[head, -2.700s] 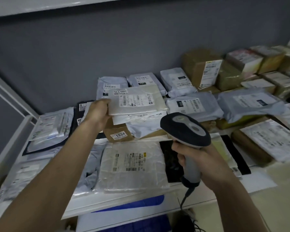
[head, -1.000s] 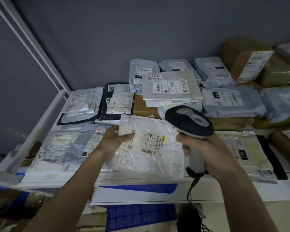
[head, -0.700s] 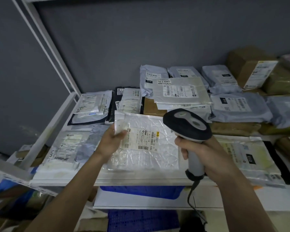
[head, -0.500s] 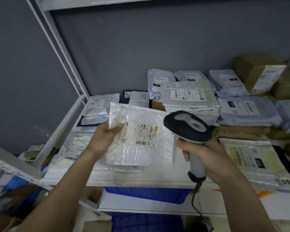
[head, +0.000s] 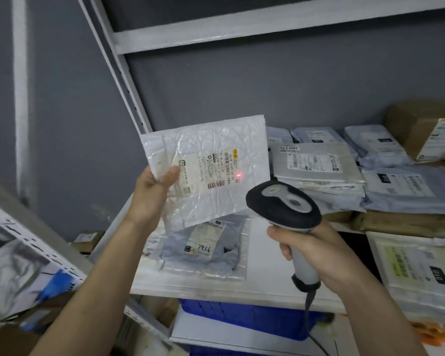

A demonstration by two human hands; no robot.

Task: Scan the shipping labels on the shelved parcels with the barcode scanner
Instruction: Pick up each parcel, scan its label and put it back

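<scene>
Glossy crinkled plastic mailer (head: 216, 173); paper label (head: 208, 170); matt plastic scanner (head: 283, 204).

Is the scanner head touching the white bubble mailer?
Apart. The head view shows the barcode scanner held short of the white bubble mailer; only its red dot lands there.

White shelf (head: 257, 286): grey mailer marked 7936 (head: 203, 246) near front-left edge, stacked grey mailers (head: 316, 170) and brown boxes (head: 419, 129) along the back, clear-bagged parcel (head: 419, 268) at front-right.
</scene>
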